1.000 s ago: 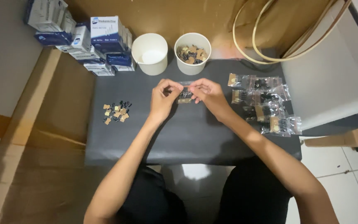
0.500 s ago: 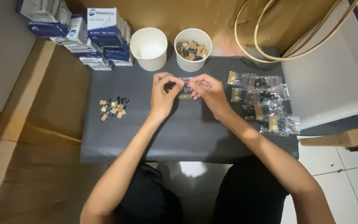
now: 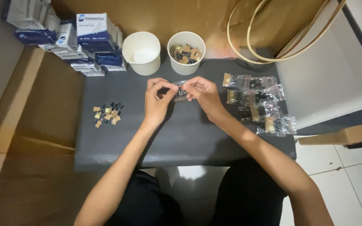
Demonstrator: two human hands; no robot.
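My left hand (image 3: 157, 100) and my right hand (image 3: 203, 93) meet above the middle of a dark grey table (image 3: 189, 134). Between their fingertips they pinch a small clear plastic bag (image 3: 179, 91) that holds dark little parts. A loose heap of small tan and black parts (image 3: 107, 114) lies on the table to the left of my left hand. To the right of my right hand lie several filled clear bags (image 3: 257, 102) of the same kind.
Two white paper cups stand at the table's far edge: one (image 3: 141, 52) looks empty, the other (image 3: 186, 52) holds small tan and black parts. Blue and white boxes (image 3: 74, 39) are stacked at the back left. Beige hose loops (image 3: 281, 37) lean at the back right.
The view has shifted slightly. Both hands stay together over the table's middle, still working on the small bag between them.
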